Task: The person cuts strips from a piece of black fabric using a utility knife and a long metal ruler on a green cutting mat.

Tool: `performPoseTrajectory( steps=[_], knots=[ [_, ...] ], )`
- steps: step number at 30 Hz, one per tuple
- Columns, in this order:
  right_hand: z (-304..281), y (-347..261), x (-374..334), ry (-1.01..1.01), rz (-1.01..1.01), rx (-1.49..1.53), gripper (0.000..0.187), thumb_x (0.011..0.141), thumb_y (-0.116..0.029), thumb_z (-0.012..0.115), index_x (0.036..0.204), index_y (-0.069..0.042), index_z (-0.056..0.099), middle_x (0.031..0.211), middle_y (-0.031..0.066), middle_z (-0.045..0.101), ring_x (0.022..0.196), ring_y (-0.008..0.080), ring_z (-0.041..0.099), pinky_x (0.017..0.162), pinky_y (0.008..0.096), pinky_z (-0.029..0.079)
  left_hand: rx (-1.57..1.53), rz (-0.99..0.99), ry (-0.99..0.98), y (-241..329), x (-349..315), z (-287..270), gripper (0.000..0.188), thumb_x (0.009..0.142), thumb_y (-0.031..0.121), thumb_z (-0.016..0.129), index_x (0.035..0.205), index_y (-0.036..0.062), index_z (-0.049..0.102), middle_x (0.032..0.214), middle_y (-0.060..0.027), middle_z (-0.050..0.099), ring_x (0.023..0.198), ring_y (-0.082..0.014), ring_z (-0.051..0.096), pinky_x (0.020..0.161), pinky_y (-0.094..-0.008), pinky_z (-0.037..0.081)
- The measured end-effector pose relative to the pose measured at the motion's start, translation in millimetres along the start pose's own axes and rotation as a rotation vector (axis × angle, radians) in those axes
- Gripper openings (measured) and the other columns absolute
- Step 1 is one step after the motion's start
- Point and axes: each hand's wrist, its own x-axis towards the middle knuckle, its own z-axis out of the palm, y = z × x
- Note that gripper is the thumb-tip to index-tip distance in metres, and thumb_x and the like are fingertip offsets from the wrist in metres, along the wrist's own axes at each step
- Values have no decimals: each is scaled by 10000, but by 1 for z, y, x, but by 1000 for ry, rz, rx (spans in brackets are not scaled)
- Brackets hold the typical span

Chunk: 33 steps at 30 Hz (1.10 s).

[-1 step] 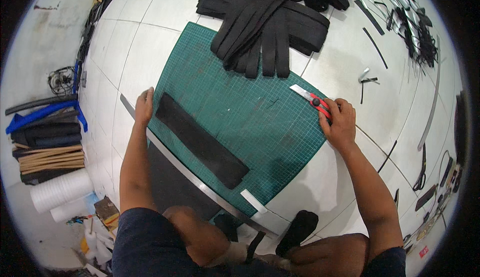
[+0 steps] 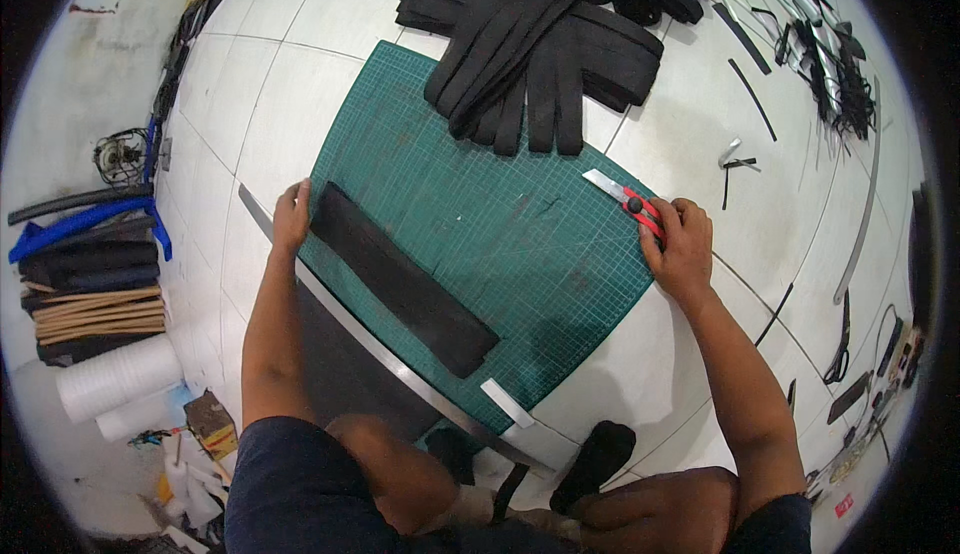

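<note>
Right of centre, my right hand [image 2: 684, 240] grips a red knife [image 2: 643, 211]; its silver blade [image 2: 604, 185] could slip and nick me. Centre-left, my left hand [image 2: 291, 218], hold unclear, is near the long black cloth strip [image 2: 405, 284].

Wht tiled flr [image 2: 255, 94] w/ grn cutting mat [image 2: 560, 264], blk strips [image 2: 742, 38] & scissors [image 2: 844, 338]
</note>
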Motion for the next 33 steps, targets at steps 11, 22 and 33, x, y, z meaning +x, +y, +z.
performPoseTrajectory(
  steps=[11,22,33],
  knots=[
    [2,-3,3,-9,-6,-50,407,861,-264,707,1213,-69,644,1123,172,574,1020,335,549,889,439,430,104,43,274,-14,-20,67,586,944,542,617,1157,-2,667,1162,-237,642,1098,-401,612,950,-470,477],
    [1,-5,3,-5,1,-61,408,882,-295,684,1226,-80,639,1144,178,575,1036,340,549,909,445,430,11,123,360,-9,-19,64,461,909,401,727,1065,-28,668,1039,-238,687,974,-393,665,867,-449,514],
    [0,3,-1,-40,40,-60,403,856,-296,698,1192,-77,661,1123,176,585,1030,334,552,904,436,440,-247,625,316,163,-75,-40,190,895,152,779,921,23,641,796,-28,603,703,-90,526,641,-228,429]
  ],
)
